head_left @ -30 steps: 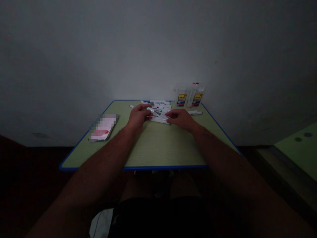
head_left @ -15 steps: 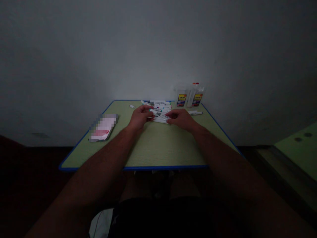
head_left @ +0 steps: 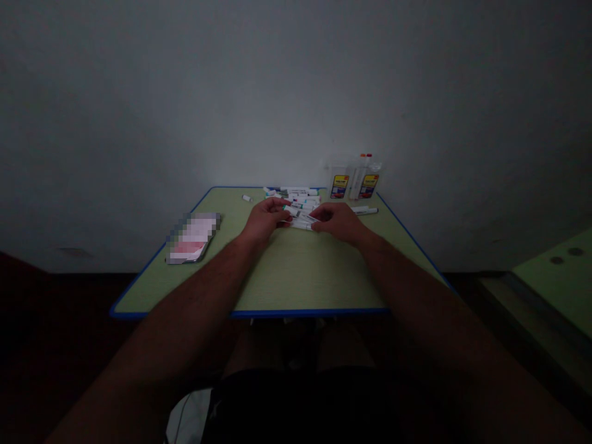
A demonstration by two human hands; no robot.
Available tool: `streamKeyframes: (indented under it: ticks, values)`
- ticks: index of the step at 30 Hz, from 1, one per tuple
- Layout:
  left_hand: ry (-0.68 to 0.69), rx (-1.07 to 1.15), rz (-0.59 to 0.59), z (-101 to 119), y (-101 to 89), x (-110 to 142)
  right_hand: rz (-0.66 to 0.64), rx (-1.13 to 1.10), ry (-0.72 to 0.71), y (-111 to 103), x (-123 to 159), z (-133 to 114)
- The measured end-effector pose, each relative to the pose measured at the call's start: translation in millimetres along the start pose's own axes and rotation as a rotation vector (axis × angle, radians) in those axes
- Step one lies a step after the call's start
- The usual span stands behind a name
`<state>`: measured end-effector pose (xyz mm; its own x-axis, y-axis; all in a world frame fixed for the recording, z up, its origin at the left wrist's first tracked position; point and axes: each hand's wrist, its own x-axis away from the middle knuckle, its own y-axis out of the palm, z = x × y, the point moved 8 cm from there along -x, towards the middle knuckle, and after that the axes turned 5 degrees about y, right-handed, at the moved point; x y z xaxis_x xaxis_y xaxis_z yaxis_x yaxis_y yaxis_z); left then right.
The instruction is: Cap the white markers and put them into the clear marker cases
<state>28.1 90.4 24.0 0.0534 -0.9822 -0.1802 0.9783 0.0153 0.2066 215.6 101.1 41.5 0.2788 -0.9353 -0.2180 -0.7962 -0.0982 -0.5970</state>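
Both hands meet over a heap of white markers on the table. My left hand (head_left: 267, 218) is closed, with thumb and fingers around the end of a white marker (head_left: 291, 211) that has a green tip. To its right my right hand (head_left: 339, 221) pinches a white marker (head_left: 312, 217) between thumb and forefinger. Another white marker (head_left: 301, 226) lies just below, between the two hands, its left end close to the left fingers. Behind the hands, several more markers (head_left: 300, 192) with coloured ends lie in a loose pile. Fingers hide parts of the held markers.
Two clear plastic cases (head_left: 339, 168) with yellow labels stand at the back right, one holding orange- and red-capped markers. A loose marker (head_left: 367, 211) lies before them. A small white cap (head_left: 246, 198) sits back left. A phone (head_left: 193, 237) lies left on the green table (head_left: 305, 277).
My left hand has shifted slightly to the right, bringing the green-tipped marker closer to my right hand. My right hand has hardly moved.
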Motion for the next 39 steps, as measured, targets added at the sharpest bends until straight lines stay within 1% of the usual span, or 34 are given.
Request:
streamKeyframes:
  ticks: [7,15,24,28,34,39]
  values:
    - [0.008,-0.007,-0.030,2.1,4.1,2.7,0.019,0.007,-0.015,-0.6,-0.8,0.6]
    - [0.029,-0.046,-0.044,0.4,3.3,0.3,0.045,-0.010,-0.007,-2.7,0.7,-1.9]
    - [-0.047,-0.006,-0.065,-3.1,7.8,3.8,0.060,-0.014,-0.047,-3.9,0.3,-3.5]
    - [-0.052,0.032,-0.066,-3.8,8.2,4.1,0.067,-0.014,-0.058,-4.8,1.9,-6.6]
    - [-0.061,0.086,-0.028,-3.9,6.5,3.7,0.066,-0.071,-0.075,-3.9,1.5,-5.6]
    - [-0.051,0.124,0.084,1.1,-4.7,0.1,0.093,-0.103,-0.070,-7.8,-0.9,-0.1]
